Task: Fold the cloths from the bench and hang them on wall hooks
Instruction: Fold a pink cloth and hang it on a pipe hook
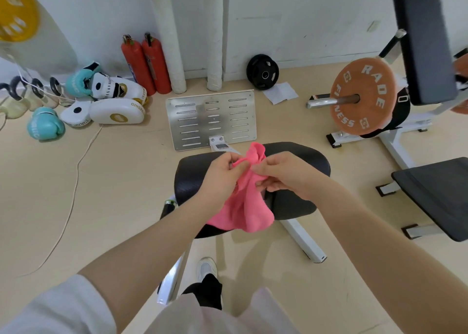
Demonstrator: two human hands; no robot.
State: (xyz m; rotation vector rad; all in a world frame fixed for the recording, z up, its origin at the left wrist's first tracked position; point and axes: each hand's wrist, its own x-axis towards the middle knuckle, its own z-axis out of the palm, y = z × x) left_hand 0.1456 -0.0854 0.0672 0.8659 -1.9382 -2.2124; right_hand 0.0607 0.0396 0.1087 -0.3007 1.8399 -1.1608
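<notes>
Both forearms reached over the counter (291, 156); left hand (222, 174) and right hand (286, 174) each held a pinching grip on the pink cloth (243, 207), probably finding corners to fold

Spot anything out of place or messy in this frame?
Mostly floor clutter. A loose sheet of paper lies creased on the floor by the black weight plate. Boxing gloves and pads are scattered along the left wall. The pink cloth is bunched between the left hand and right hand, not yet folded.
</notes>
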